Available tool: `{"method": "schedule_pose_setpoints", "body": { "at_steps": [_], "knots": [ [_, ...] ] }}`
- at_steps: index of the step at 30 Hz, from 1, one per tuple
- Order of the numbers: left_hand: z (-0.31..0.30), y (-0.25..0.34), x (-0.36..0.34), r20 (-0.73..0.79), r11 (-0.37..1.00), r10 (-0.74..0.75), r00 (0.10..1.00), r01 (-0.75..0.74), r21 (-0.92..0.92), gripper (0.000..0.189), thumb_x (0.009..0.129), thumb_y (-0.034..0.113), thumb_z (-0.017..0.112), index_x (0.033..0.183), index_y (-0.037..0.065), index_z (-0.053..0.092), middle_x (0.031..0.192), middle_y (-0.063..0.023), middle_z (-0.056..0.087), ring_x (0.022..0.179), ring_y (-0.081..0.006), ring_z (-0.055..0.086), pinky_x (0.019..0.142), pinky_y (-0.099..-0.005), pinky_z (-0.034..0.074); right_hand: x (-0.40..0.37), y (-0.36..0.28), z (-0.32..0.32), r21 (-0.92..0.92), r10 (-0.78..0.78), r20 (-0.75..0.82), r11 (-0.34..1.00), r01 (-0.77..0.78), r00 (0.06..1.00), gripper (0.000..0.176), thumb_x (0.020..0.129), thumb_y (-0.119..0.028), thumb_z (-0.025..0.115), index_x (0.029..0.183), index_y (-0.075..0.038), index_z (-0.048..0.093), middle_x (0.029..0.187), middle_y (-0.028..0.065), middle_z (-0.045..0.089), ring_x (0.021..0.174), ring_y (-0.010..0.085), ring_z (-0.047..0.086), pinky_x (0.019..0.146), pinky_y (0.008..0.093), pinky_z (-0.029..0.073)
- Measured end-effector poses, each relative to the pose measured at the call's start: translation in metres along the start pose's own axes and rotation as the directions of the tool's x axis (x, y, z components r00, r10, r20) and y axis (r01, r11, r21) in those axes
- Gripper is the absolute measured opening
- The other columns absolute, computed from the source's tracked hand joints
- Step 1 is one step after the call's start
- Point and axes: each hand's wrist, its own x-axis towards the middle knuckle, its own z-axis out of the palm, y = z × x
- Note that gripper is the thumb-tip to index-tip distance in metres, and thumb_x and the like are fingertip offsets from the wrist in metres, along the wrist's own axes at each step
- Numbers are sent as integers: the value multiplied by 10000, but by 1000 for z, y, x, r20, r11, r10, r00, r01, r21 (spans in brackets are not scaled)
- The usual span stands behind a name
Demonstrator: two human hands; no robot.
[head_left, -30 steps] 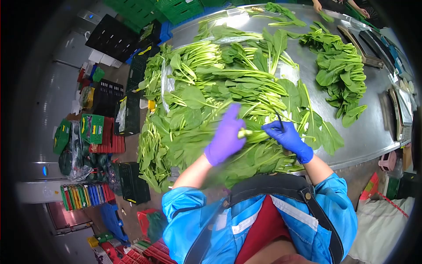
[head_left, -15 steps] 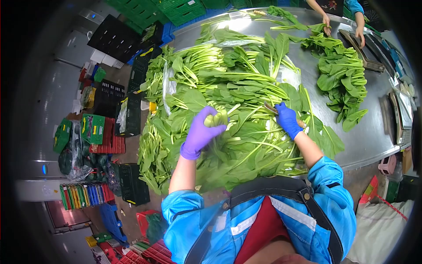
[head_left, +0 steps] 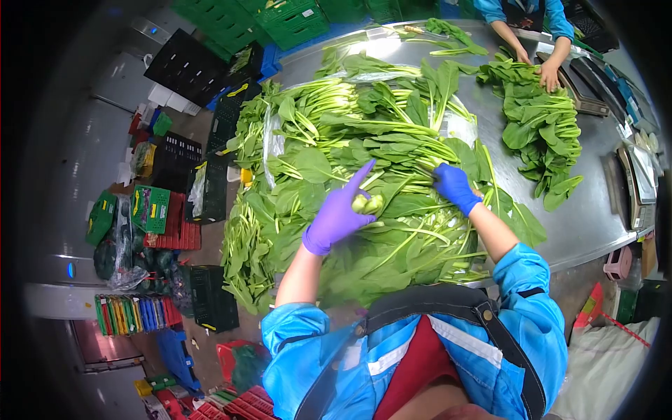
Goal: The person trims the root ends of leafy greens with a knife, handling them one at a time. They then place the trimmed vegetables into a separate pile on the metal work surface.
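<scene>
In the head view my left hand (head_left: 339, 218), in a purple glove, is closed round a bunch of leafy greens (head_left: 369, 204). The pale stem ends stick out beside the thumb, while the index finger points up and away. My right hand (head_left: 455, 189), in a blue glove, is wrapped round what looks like a knife with a wooden handle; most of it is hidden by the fingers. Both hands are over a broad pile of leafy greens (head_left: 311, 165), with stems and leaves lying in several directions.
The metal table (head_left: 521, 238) carries another row of greens (head_left: 539, 133) at the right, where a co-worker's hands (head_left: 549, 73) rest. Scales (head_left: 633, 189) stand along the right edge. Black crates (head_left: 213, 301) and green crates (head_left: 297, 24) stand around the table.
My left hand has shifted right and slightly down with the bunch, and its index finger has straightened. My right hand has moved slightly left. The co-worker has leaned in, hands now on the greens.
</scene>
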Motion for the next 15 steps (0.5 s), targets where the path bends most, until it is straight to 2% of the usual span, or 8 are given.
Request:
{"method": "schedule_pose_setpoints", "body": {
  "at_steps": [2, 4, 5, 6, 10, 11, 13, 15],
  "knots": [
    [1, -8, -3, 3, 996, -34, 999, 33, 84, 558, 641, 122, 731, 1168, 106, 550, 885, -131, 625, 796, -272, 611, 747, -326, 482, 3, -11, -43, 136, -53, -88, 989, 65, 995, 121, 700, -174, 685, 729, -73, 626, 747, 111, 646, 632, 273, 612, 532, 374, 469],
    [6, -18, -3, -6, 992, -7, 1000, 8, 124, 496, 633, 97, 724, 1108, 103, 586, 937, -118, 626, 851, -254, 606, 786, -323, 472, 6, -39, -100, 685, 193, 471, 536, -494, 861, 172, 736, -214, 695, 777, -65, 621, 717, 58, 659, 587, 146, 593, 482, 271, 419],
    [11, -20, -3, -12, 987, 16, 1000, -14, 162, 436, 624, 72, 717, 1049, 100, 622, 990, -105, 626, 905, -235, 601, 826, -321, 461, 1, -55, -125, 718, 169, 537, 423, -553, 826, 195, 784, -233, 684, 792, -55, 603, 684, 12, 615, 592, 72, 556, 507, 219, 384],
    [17, -16, -2, -7, 988, 15, 1000, -14, 156, 436, 624, 72, 717, 1049, 100, 622, 990, -105, 626, 905, -235, 601, 826, -321, 461, -5, -70, -136, 714, 175, 541, 422, -559, 823, 195, 784, -233, 684, 792, -55, 603, 684, 12, 615, 592, 72, 556, 507, 219, 384],
    [65, 7, 9, 104, 822, 498, 861, -507, 259, 310, 593, 78, 646, 900, 90, 608, 1256, -146, 473, 1206, -332, 407, 997, -402, 352, -26, -108, -151, 671, 106, 536, 550, -498, 838, 199, 806, -165, 653, 909, -2, 603, 711, 37, 630, 616, 100, 578, 564, 228, 417],
    [72, 9, 13, 119, 746, 555, 824, -555, 368, 328, 593, 129, 706, 906, 98, 615, 1185, -140, 544, 1095, -323, 518, 933, -401, 414, -32, -108, -144, 730, 48, 477, 534, -426, 877, 198, 808, -148, 648, 938, -2, 611, 707, 22, 630, 617, 97, 575, 563, 236, 427],
    [81, -12, 19, 101, 854, 468, 878, -479, 203, 346, 585, 139, 714, 913, 90, 612, 1171, -141, 548, 1090, -326, 520, 930, -398, 417, -38, -108, -142, 785, -8, 410, 512, -348, 912, 204, 810, -131, 643, 967, -2, 619, 703, 8, 630, 619, 93, 572, 561, 244, 438],
    [81, -28, 24, 92, 949, 313, 945, -308, -65, 386, 577, 142, 719, 938, 68, 600, 1118, -149, 565, 1065, -321, 534, 911, -381, 427, -42, -109, -152, 775, 212, 370, 466, -426, 905, 240, 799, -73, 616, 1036, -37, 630, 695, 33, 640, 604, 148, 596, 555, 289, 469]
  ]
}}
